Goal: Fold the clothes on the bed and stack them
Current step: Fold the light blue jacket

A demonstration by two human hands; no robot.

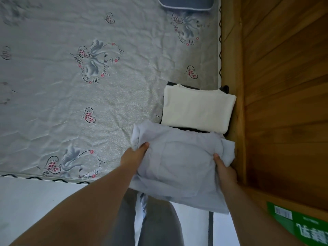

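Observation:
A folded pale blue-grey garment (179,164) hangs between my two hands at the near right corner of the bed. My left hand (134,157) grips its left edge, thumb on top. My right hand (224,170) grips its right edge the same way. Just beyond it a folded cream garment (197,108) lies on top of a dark folded piece (225,88), forming a stack against the wooden bed frame. The held garment's far edge overlaps the stack's near edge.
The bed (71,103) has a grey sheet printed with hearts and swans. A grey pillow (186,3) lies at the far end. A wooden headboard and panel (284,103) run along the right. A green box (300,226) sits at the lower right.

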